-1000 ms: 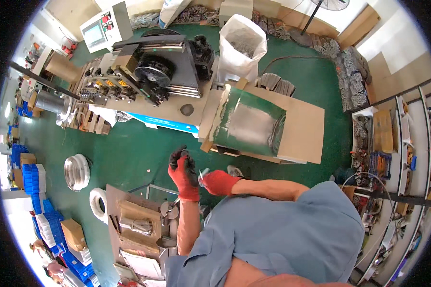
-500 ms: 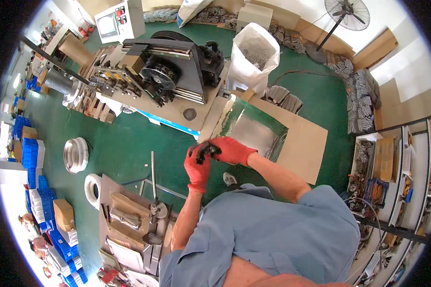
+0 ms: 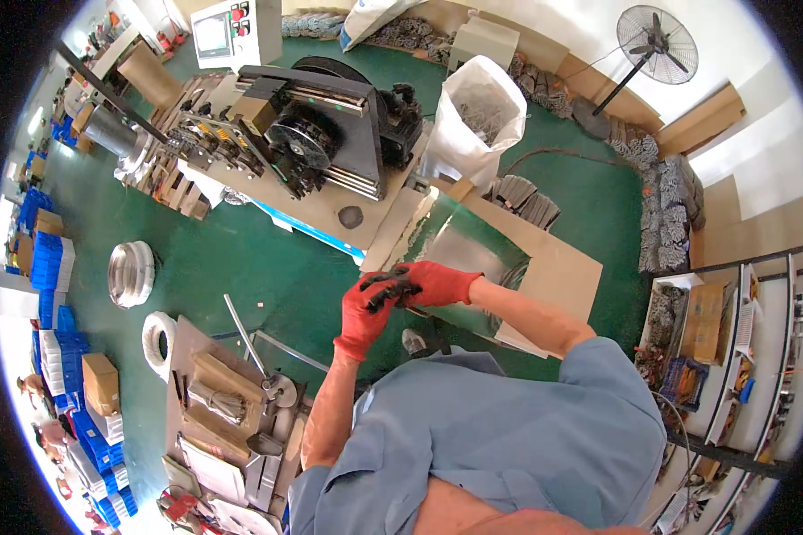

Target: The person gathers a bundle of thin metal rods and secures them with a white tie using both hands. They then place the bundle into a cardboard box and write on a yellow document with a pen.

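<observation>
Both my hands wear red gloves and meet in front of my chest. My left hand (image 3: 362, 319) and my right hand (image 3: 439, 283) both grip a small dark metal part (image 3: 387, 288) held between the fingertips. The part is held in the air above the green floor, just in front of a shiny metal tray (image 3: 473, 245). My blue shirt fills the lower part of the view.
A dark machine (image 3: 330, 134) sits on a bench ahead, with a white sack of metal pieces (image 3: 473, 116) beside it. A tool-covered workbench (image 3: 227, 419) stands at lower left, wire coils (image 3: 132, 272) lie on the floor, shelves (image 3: 714, 357) line the right, and a fan (image 3: 656, 40) stands far back.
My hands have come closer together and moved up and to the right, both now closed on the dark part. The view has shifted slightly toward the machine.
</observation>
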Motion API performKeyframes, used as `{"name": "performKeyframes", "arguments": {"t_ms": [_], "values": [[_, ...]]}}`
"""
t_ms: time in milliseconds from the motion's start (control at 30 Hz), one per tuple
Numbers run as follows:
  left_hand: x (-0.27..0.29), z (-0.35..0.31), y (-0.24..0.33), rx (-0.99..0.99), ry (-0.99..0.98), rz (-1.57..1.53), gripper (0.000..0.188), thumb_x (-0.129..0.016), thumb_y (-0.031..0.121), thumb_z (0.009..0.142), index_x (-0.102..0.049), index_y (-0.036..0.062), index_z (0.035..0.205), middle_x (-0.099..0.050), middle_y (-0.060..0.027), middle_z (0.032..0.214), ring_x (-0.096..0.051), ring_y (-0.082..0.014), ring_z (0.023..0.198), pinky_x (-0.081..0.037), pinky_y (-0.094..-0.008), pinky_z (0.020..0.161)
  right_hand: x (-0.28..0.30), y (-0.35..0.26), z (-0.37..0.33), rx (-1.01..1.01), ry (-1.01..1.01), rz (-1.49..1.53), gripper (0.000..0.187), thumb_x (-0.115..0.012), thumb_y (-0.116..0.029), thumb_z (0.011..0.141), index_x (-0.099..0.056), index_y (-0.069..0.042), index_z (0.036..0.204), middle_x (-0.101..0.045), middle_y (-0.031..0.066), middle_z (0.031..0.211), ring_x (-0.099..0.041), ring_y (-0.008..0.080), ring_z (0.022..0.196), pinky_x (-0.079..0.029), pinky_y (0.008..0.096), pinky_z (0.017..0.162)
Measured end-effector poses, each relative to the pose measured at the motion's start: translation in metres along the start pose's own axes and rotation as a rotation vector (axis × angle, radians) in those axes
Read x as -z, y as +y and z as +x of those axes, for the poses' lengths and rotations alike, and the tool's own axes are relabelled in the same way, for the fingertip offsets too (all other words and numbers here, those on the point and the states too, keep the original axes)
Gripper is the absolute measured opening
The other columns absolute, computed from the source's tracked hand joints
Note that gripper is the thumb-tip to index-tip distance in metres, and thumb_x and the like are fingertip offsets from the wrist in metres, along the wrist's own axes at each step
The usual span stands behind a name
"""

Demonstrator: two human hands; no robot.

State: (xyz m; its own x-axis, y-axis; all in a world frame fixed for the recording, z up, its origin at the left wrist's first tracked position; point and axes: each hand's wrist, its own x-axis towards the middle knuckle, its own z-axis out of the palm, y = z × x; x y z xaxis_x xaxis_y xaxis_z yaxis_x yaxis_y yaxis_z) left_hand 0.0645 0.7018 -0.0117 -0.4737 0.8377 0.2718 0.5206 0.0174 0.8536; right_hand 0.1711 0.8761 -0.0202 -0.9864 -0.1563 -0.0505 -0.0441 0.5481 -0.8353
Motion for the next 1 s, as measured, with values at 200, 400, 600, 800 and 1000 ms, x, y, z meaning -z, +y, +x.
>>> {"name": "performKeyframes", "arguments": {"t_ms": [200, 400, 600, 800, 1000], "values": [[-0.005, 0.02, 0.004, 0.003, 0.138, -0.099, 0.033, -0.065, -0.003, 0.074, -0.066, 0.0038, 0.106, -0.066, -0.0112, 0.103, -0.064, -0.0202, 0.09, -0.051, -0.0301, 0.079, 0.018, 0.004, -0.013, 0.008, 0.383, -0.164, 0.034, -0.067, -0.028, 0.079, -0.064, -0.008, 0.106, -0.065, 0.0156, 0.101, -0.063, 0.0353, 0.09, -0.05, 0.0419, 0.08], [0.009, 0.015, -0.003, 0.376, 0.348, -0.376, 0.045, -0.061, -0.001, 0.083, -0.054, 0.0029, 0.127, -0.064, -0.0074, 0.112, -0.06, -0.0121, 0.097, -0.047, -0.0258, 0.086, 0.117, 0.009, -0.016, -0.161, 0.74, -0.183, 0.034, -0.07, -0.024, 0.076, -0.066, -0.004, 0.104, -0.069, 0.0138, 0.093, -0.066, 0.0257, 0.085, -0.051, 0.0368, 0.076], [0.03, -0.084, -0.071, 0.664, 0.375, -0.132, 0.039, -0.062, 0.006, 0.082, -0.058, 0.0004, 0.121, -0.067, -0.0102, 0.109, -0.062, -0.0137, 0.099, -0.047, -0.0279, 0.089, 0.306, 0.077, -0.014, -0.285, 1.155, -0.404, 0.036, -0.071, -0.032, 0.076, -0.067, -0.006, 0.099, -0.068, 0.0153, 0.093, -0.067, 0.0293, 0.083, -0.051, 0.0404, 0.073], [0.011, -0.258, -0.101, 1.055, 0.484, 0.036, 0.046, -0.066, 0.021, 0.078, -0.06, 0.0011, 0.118, -0.068, -0.0149, 0.107, -0.065, -0.0209, 0.099, -0.049, -0.0312, 0.087, 0.37, 0.181, -0.001, -0.849, 0.859, -0.715, 0.061, -0.059, -0.049, 0.077, -0.061, 0.003, 0.108, -0.059, 0.0286, 0.112, -0.057, 0.0417, 0.106, -0.045, 0.0478, 0.086], [-0.039, -0.384, -0.095, 1.464, 0.687, 0.003, 0.031, -0.061, 0.026, 0.072, -0.068, 0.0085, 0.097, -0.067, -0.0188, 0.098, -0.064, -0.0341, 0.092, -0.049, -0.0404, 0.08, 0.197, 0.247, 0.014, -0.337, 0.755, -0.313, 0.044, -0.062, -0.031, 0.088, -0.062, 0.006, 0.111, -0.067, 0.0172, 0.106, -0.064, 0.0288, 0.092, -0.049, 0.0412, 0.082]]}}
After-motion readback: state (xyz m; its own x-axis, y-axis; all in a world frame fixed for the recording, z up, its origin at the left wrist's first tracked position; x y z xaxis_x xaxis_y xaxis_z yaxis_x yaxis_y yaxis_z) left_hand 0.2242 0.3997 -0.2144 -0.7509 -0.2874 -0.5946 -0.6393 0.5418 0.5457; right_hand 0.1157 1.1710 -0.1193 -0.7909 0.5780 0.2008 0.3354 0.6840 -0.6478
